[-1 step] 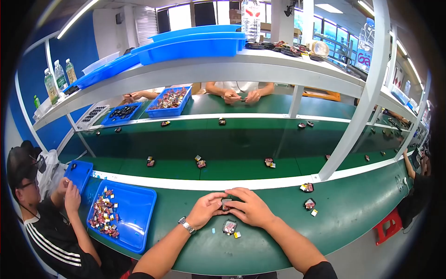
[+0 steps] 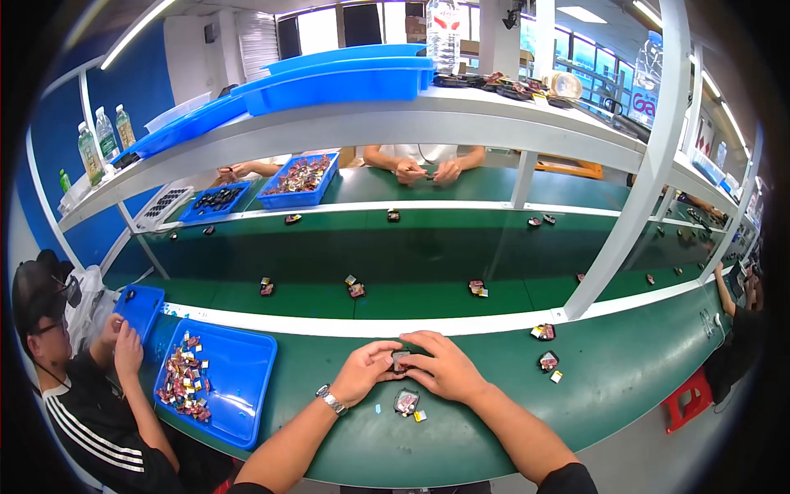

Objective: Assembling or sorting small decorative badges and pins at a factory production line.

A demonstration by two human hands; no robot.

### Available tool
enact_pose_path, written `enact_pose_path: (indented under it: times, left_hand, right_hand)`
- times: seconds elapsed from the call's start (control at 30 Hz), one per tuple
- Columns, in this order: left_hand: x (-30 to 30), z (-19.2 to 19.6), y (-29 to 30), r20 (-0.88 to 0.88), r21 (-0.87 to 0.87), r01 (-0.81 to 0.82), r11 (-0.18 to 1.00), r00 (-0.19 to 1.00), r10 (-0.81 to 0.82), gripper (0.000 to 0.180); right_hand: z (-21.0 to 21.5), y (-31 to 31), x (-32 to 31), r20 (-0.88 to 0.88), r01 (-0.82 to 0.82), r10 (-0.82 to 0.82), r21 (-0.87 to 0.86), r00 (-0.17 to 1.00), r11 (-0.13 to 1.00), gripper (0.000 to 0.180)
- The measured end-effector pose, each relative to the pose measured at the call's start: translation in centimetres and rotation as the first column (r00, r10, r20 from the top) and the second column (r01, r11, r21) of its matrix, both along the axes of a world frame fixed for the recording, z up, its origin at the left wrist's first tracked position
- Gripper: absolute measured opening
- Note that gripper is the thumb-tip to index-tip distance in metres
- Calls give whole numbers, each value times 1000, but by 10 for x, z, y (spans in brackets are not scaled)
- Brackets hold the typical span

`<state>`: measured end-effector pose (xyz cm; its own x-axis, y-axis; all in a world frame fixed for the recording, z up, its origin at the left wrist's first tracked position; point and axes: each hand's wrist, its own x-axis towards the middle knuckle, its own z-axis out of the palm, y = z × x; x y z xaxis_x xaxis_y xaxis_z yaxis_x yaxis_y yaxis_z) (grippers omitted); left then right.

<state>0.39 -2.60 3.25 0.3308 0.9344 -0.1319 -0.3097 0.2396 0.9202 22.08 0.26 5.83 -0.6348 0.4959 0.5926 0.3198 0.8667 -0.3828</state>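
Between my two hands is a small dark square electronic part [image 2: 401, 362], partly hidden by the fingers. My left hand [image 2: 364, 372], with a watch on its wrist, pinches it from the left side. My right hand [image 2: 444, 368] closes on it from the other side, thumb and fingers at its edge. Just below my hands, a similar black-rimmed part [image 2: 406, 402] lies on the green table [image 2: 477, 436], with a yellow-and-white tab [image 2: 420, 416] at its lower right. A tiny light-blue scrap [image 2: 378, 408] lies left of it.
On the left stands a blue tray [image 2: 262, 362] of small red parts, beside a seated person [image 2: 90, 403]. More parts [image 2: 548, 361] lie to the right. Others dot the green belt [image 2: 411, 305] beyond a white rail [image 2: 346, 326]. A slanted post [image 2: 629, 189] and shelf [image 2: 461, 123] stand ahead.
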Motion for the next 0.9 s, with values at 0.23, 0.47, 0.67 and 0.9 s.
enact_pose_path:
  times: [0.23,0.47,0.67,0.9]
  left_hand:
    - [3,-1,-3,-105,70,-2,998,994,9,29]
    - [5,-2,-2,-95,88,-9,996,995,18,28]
    - [-1,-1,-2,-19,59,66,996,998,-65,33]
    - [0,-2,-1,-43,91,94,991,995,-90,34]
  right_hand:
    - [-2,3,1,51,-13,16,-71,999,997,20]
    - [-6,5,2,13,-21,23,-130,1000,991,18]
    - [-10,0,-3,-51,20,-34,-262,998,965,12]
    - [-9,-1,-3,-90,-7,-27,-358,996,934,13]
